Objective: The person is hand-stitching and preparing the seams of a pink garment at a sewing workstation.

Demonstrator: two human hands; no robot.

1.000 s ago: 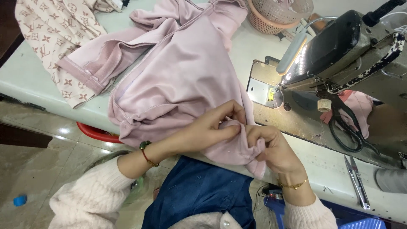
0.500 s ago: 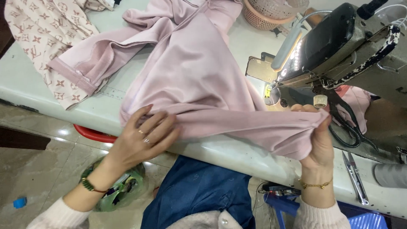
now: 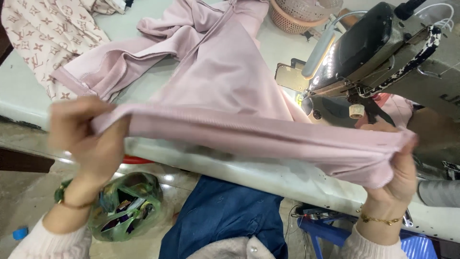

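Stretching a pink garment (image 3: 225, 91) hem taut above the near table (image 3: 268, 165) edge.
Sewing machine (image 3: 378, 52) at right; left hand (image 3: 88, 139) and right hand (image 3: 397, 172) fingers clenched on the hem ends; likely feeding needs alignment under the needle.

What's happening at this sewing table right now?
A person holds a pink garment stretched out between both hands, its hemmed edge pulled taut above the near edge of the white table. The left hand grips one end, the right hand the other, close to the sewing machine. The rest of the garment lies spread on the table, with a patterned cream cloth at the far left and a woven basket behind.
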